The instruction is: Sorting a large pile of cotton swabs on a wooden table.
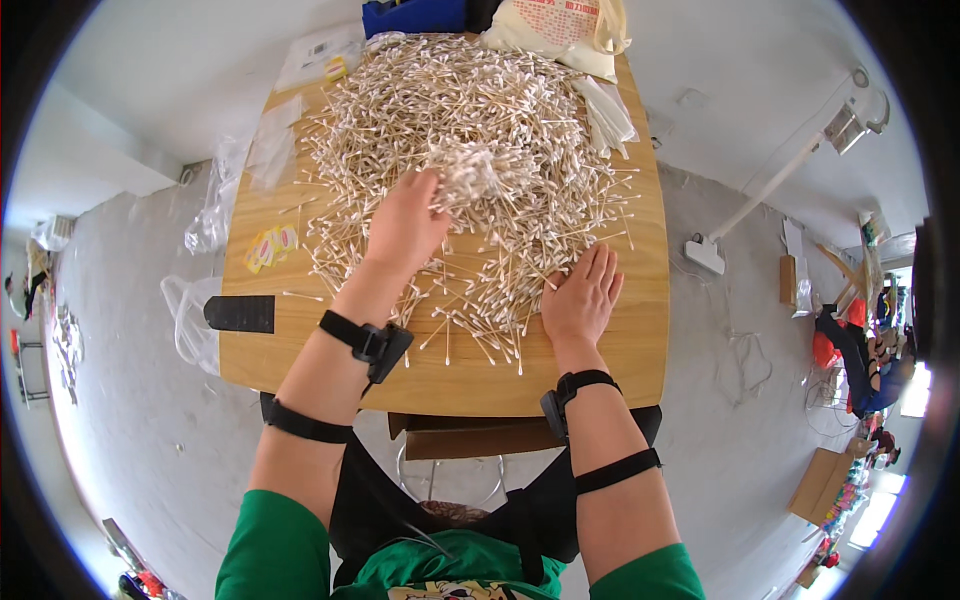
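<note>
A broad heap of cotton swabs (480,95) with pale sticks and white tips covers much of the wooden table (640,340). My left hand (403,222) is closed around a bunch of swabs (468,172), which is smeared by motion, over the middle of the heap. My right hand (583,300) lies flat at the heap's near right edge, fingers stretched out, its inner side against the swabs. Several loose swabs lie scattered on the wood between my two hands.
Yellow-and-white labels (270,247) and a black strip (240,313) lie at the table's left. Clear plastic bags (215,205) hang over that edge. A cloth bag (560,28) and a blue container (413,15) stand at the far side. A white-based stand (705,254) is right of the table.
</note>
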### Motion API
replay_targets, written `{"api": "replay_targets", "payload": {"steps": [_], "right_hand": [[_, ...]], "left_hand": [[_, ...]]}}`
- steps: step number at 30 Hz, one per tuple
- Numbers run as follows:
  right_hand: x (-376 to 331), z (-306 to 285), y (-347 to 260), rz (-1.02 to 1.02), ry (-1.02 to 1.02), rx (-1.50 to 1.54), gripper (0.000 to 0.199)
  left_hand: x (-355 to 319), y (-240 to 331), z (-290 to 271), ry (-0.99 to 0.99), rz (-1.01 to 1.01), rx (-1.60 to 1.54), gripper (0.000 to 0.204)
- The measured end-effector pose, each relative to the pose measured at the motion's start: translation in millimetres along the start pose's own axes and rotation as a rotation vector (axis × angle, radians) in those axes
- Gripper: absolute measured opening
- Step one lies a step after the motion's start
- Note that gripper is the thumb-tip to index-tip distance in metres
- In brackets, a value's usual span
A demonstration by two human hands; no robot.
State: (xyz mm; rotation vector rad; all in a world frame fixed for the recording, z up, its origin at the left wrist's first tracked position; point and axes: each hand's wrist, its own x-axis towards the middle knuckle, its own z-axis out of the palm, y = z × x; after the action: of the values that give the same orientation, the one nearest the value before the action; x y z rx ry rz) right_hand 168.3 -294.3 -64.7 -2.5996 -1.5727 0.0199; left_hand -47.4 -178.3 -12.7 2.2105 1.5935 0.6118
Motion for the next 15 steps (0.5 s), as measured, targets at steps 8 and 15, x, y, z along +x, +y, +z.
{"api": "replay_targets", "payload": {"steps": [8, 15], "right_hand": [[-0.2, -0.2, 1.6, 0.009, -0.011, -0.009, 0.069], [-0.4, -2.7, -1.9, 0.017, -0.049, -0.005, 0.069]], "left_hand": [[-12.0, -27.6, -42.6, 0.054, -0.235, -0.594, 0.036], [-33.6, -60.8, -52.0, 0.118, -0.492, -0.576, 0.032]]}}
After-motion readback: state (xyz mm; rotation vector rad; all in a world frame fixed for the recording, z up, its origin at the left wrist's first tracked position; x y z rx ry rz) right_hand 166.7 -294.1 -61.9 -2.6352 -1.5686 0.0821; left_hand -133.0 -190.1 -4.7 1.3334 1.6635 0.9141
